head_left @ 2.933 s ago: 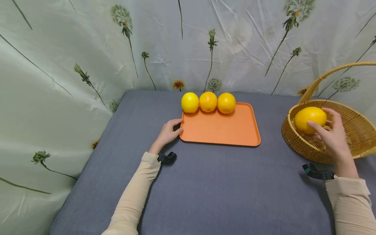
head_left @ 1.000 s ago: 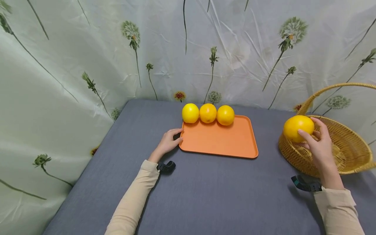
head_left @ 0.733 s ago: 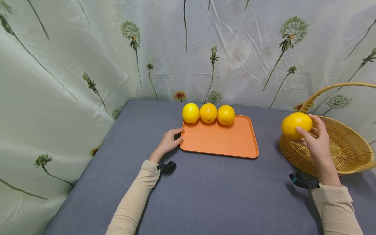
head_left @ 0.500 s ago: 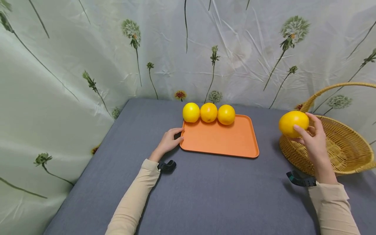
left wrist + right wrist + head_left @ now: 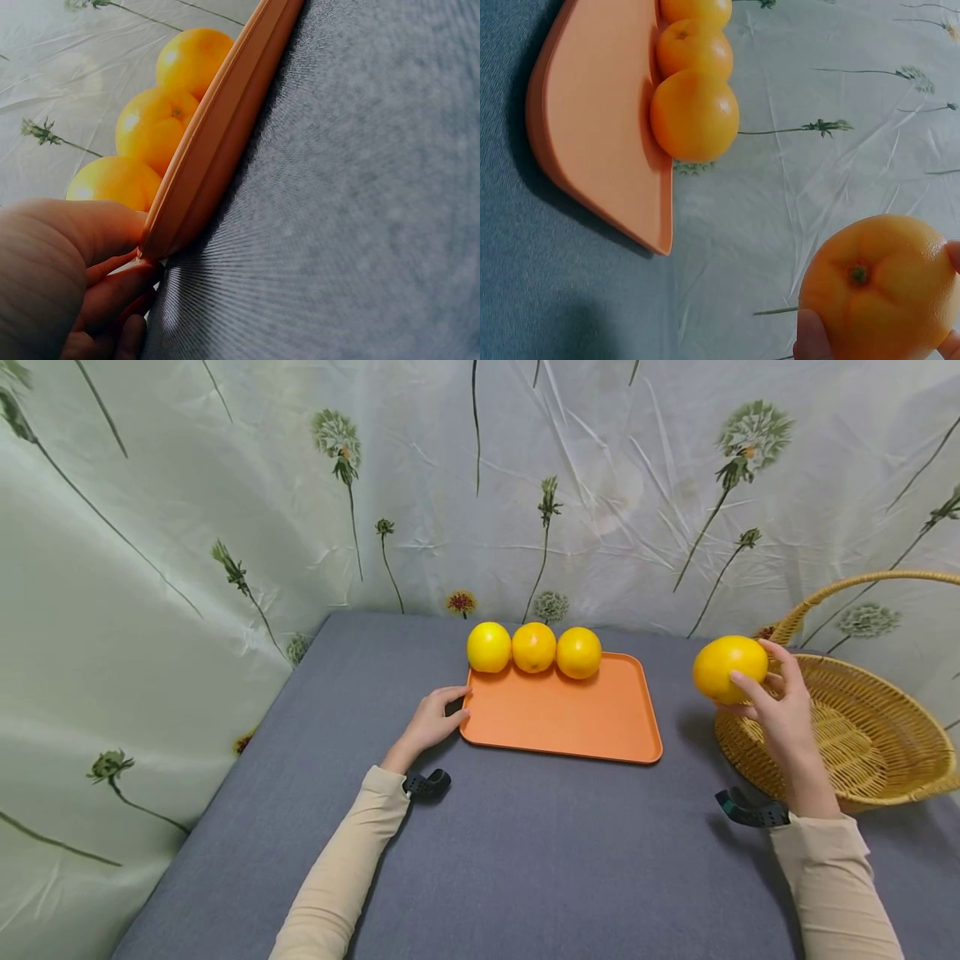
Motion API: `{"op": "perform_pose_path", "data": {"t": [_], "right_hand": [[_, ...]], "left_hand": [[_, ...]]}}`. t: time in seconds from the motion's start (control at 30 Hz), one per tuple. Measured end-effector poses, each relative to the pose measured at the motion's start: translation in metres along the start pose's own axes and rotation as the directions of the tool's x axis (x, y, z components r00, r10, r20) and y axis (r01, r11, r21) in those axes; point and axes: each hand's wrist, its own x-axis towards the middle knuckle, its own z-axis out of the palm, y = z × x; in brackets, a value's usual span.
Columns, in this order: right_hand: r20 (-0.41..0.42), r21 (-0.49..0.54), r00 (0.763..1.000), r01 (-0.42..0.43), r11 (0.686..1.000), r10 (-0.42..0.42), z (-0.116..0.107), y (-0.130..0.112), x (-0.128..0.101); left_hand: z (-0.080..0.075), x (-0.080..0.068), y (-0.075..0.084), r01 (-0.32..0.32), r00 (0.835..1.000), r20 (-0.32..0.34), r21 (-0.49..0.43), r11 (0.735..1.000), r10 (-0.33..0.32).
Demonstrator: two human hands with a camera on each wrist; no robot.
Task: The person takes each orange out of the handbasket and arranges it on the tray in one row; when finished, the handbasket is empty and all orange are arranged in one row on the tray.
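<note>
With the right hand [image 5: 780, 714] cupping an orange [image 5: 729, 668] in air above the wicker basket's [image 5: 885, 752] near rim, left of it lies the orange tray [image 5: 570, 714], which the left hand [image 5: 431, 720] steadies with relaxed fingers; lower gently beside the three oranges [image 5: 533, 647].

You have four oranges: three [image 5: 534, 647] in a row on the one orange tray [image 5: 570, 718], and one [image 5: 729, 669] in your right hand [image 5: 776, 714]. One wicker basket [image 5: 870, 752] sits far right.
</note>
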Motion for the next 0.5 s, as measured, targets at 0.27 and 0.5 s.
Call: {"op": "perform_pose_path", "data": {"t": [0.27, 0.5], "right_hand": [[0.025, 0.02, 1.0, -0.001, 1.0, 0.0, 0.01, 0.001, 0.002], [0.043, 0.027, 0.999, -0.014, 1.0, 0.012, 0.016, 0.005, 0.006]], "left_hand": [[-0.001, 0.001, -0.001, -0.008, 1.0, 0.002, -0.005, 1.0, 0.008], [-0.001, 0.0, -0.001, -0.01, 1.0, 0.0, -0.011, 1.0, 0.01]]}}
